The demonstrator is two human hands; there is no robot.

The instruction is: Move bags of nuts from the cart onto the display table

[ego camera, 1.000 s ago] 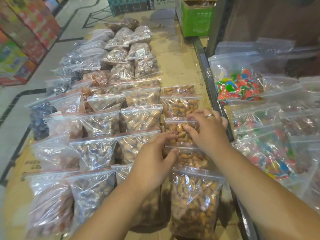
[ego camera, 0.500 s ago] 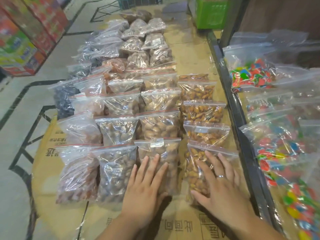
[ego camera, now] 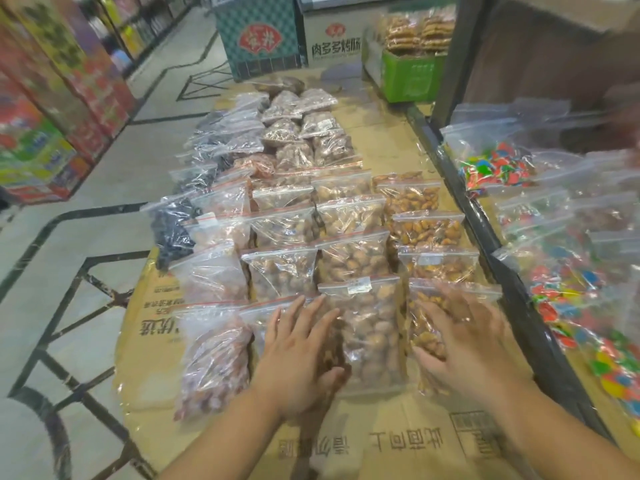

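Several clear zip bags of nuts lie in overlapping rows on the cardboard-covered display table. My left hand lies flat, fingers spread, on the nearest dark-nut bag of the second row. My right hand, a ring on one finger, rests flat on the nearest bag of golden-brown nuts in the right column. Between my hands lies a bag of pale brown nuts with a white label. Neither hand grips a bag. No cart is recognisable in view.
A dark metal rail borders the table on the right; beyond it lie bags of colourful candy. A green crate and printed boxes stand at the far end. Tiled floor and stacked colourful cartons are on the left.
My hands drew back from a golden-nut bag in the middle of the right column to the nearest bags, where they now press flat. The camera tilted up, showing more of the far end.
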